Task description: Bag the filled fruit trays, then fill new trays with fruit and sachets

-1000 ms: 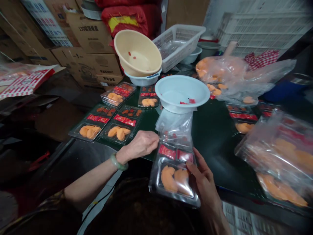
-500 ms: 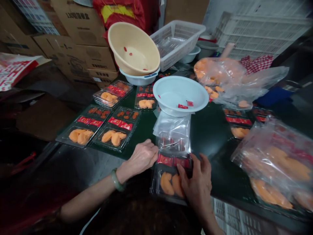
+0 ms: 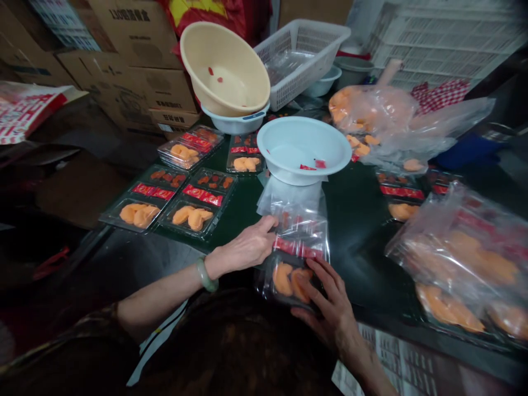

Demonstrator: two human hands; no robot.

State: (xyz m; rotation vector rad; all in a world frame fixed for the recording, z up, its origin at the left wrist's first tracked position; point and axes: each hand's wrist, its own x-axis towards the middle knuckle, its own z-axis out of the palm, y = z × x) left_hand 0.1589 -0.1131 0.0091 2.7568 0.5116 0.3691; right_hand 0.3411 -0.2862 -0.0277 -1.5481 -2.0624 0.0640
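Observation:
A plastic food tray (image 3: 270, 283) lies at the table's near edge, with curved orange pieces (image 3: 282, 279) in its near part and red packets under film. Its far part is inside a clear plastic bag (image 3: 303, 220), whose mouth reaches past the red packets. My left hand (image 3: 249, 245), with a green bangle on its wrist, is closed in a pinch on the bag's left edge. At the tray's near right corner is my right hand (image 3: 330, 300), its fingers over the top and its thumb at the near edge, gripping the tray.
A light blue basin (image 3: 305, 129) holding a few red packets stands just beyond the bag. Several filled trays (image 3: 198, 206) lie left. Bagged trays (image 3: 462, 258) are stacked right. Behind are a tilted cream basin (image 3: 225, 60), a white basket (image 3: 305, 55) and a bag of orange pieces (image 3: 371, 110).
The tray has gone further into the bag, whose mouth now covers the red packets. My left hand has moved right with the bag's edge, and my right hand has shifted to the tray's near corner.

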